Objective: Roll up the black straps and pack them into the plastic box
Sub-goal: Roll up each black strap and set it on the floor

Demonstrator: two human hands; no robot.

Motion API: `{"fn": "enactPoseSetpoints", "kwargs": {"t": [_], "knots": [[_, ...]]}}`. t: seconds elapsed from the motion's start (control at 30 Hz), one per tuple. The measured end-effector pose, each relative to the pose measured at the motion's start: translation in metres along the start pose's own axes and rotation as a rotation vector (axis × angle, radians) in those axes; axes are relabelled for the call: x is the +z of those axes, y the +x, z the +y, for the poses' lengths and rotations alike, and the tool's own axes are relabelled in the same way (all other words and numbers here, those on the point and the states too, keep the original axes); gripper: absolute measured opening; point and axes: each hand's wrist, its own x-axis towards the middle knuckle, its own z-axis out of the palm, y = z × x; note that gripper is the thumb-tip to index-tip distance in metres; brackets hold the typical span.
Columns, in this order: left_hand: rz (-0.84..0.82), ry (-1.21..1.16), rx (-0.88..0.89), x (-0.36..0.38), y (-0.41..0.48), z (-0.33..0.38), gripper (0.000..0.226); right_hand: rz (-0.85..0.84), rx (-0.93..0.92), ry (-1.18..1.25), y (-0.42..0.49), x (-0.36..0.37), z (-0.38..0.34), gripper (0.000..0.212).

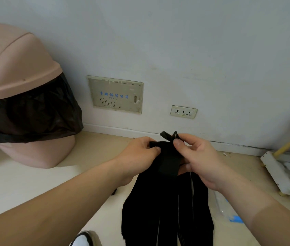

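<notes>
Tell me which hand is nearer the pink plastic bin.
Left. The left hand is right of the pink plastic bin; the right hand is farther right, past the black fabric straps.

Left side: a pink bin (25,153) draped with a black bag (34,114) stands on the floor (91,157) near the wall (176,50) and blocks that stretch.
Bin to centre: bare floor, open up to the skirting (105,129).
Centre: black straps (167,201) hang from the left hand (139,153) and right hand (199,160), filling the middle.
Right edge: a white rack (273,173) with yellow bars stands by the wall.
Straps to rack: an open strip of floor.
Lower right: a clear plastic item (224,208) lies just beside the straps.
Bottom edge: a shoe (85,239) sits left of the straps.
</notes>
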Motion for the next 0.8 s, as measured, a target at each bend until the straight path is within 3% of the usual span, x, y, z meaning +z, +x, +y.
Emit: {"fn": "enactPoseSetpoints", "kwargs": {"t": [0.2,0.5,0.63,0.7,0.8], "knots": [[-0.04,-0.069,-0.027,-0.001,0.0,0.0,0.021,0.001,-0.12,-0.1,0.001,0.004,0.002,0.028],[-0.096,-0.196,-0.005,0.003,-0.004,0.004,0.023,0.03,-0.308,-0.533,0.006,0.003,0.006,0.035],[-0.032,-0.068,0.05,0.005,-0.007,0.006,0.032,-0.015,-0.366,-0.661,0.004,0.006,0.003,0.034],[0.02,0.006,0.084,0.003,-0.007,0.005,0.032,-0.05,-0.357,-0.642,0.002,0.009,0.003,0.031],[0.069,0.041,0.108,-0.003,-0.005,0.004,0.028,-0.108,-0.234,-0.422,0.0,0.011,0.006,0.032]]}}
